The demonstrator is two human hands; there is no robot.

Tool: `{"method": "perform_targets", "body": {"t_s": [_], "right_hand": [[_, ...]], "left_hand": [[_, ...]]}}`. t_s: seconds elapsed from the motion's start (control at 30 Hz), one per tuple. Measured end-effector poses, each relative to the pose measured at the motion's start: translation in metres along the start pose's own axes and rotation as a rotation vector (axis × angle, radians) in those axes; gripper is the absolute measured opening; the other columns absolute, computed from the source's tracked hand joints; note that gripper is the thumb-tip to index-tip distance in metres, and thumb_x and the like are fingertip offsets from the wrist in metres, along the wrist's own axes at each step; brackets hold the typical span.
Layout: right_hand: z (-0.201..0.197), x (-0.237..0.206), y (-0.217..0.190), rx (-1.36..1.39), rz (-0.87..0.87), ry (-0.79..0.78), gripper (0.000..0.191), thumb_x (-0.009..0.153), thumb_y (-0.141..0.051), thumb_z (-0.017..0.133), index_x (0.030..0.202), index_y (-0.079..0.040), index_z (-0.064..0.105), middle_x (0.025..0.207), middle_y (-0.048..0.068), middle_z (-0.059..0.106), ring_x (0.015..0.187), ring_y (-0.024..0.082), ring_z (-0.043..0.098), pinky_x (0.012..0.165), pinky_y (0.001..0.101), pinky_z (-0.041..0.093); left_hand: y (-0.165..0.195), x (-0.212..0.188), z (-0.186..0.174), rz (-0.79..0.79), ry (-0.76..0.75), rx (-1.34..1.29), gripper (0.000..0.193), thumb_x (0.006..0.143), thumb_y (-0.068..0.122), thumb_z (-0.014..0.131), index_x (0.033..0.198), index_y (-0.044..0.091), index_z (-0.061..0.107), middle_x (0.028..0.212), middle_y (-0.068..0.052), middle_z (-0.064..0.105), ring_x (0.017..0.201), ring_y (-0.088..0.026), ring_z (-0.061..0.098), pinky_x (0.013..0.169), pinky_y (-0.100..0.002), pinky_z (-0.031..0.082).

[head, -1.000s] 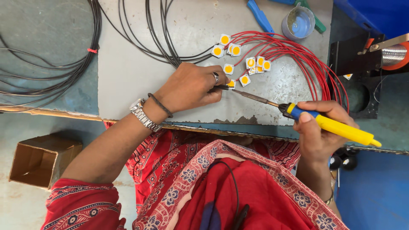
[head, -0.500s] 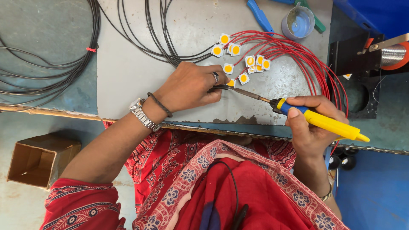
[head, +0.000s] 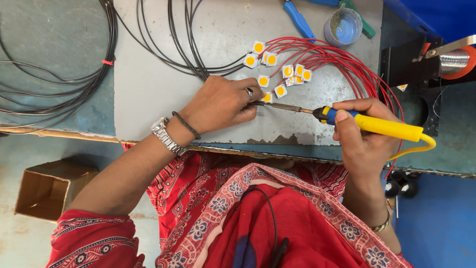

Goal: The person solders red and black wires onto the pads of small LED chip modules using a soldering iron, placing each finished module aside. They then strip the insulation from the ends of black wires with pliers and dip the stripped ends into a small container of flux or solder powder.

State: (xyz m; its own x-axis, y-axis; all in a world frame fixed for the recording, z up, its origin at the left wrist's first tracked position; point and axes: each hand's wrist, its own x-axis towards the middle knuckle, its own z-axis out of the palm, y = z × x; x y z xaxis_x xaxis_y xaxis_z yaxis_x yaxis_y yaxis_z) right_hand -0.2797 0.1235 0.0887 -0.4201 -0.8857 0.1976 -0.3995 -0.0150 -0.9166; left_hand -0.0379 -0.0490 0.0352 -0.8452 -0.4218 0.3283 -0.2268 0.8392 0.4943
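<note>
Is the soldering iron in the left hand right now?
No, the right hand grips the yellow-handled soldering iron, while the left hand rests by a small square chip.

The soldering iron (head: 347, 118) tip vanishes behind the left hand (head: 220, 104) fingertips — whether it touches the LED chip (head: 267, 97) there is unclear. Black wire loops (head: 59, 74) run off the top and left edges; the solder spool (head: 458, 62) is cut by the right edge.
</note>
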Motion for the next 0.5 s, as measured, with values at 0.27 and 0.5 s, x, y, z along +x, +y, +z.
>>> {"method": "perform_targets", "body": {"t_s": [0.27, 0.5], "right_hand": [[0.0011, 0.0006, -0.0057, -0.03, -0.02, -0.042, 0.009, 0.102, -0.005, 0.07, 0.105, 0.004, 0.071, 0.081, 0.003, 0.065, 0.065, 0.005, 0.059, 0.06, 0.0172, 0.045], [-0.0076, 0.0034, -0.0046, 0.01, -0.057, 0.003, 0.009, 0.103, -0.007, 0.07, 0.104, 0.002, 0.07, 0.079, 0.002, 0.065, 0.063, 0.004, 0.059, 0.059, 0.0173, 0.045]], "left_hand": [[0.009, -0.0025, 0.0044, -0.03, 0.023, 0.031, 0.022, 0.086, 0.021, 0.07, 0.104, 0.008, 0.073, 0.103, -0.003, 0.069, 0.07, -0.027, 0.067, 0.058, -0.041, 0.052], [0.0102, -0.0048, 0.0059, -0.053, 0.054, 0.014, 0.018, 0.089, 0.019, 0.07, 0.102, 0.008, 0.073, 0.101, -0.003, 0.069, 0.071, -0.027, 0.067, 0.06, -0.041, 0.052]]}}
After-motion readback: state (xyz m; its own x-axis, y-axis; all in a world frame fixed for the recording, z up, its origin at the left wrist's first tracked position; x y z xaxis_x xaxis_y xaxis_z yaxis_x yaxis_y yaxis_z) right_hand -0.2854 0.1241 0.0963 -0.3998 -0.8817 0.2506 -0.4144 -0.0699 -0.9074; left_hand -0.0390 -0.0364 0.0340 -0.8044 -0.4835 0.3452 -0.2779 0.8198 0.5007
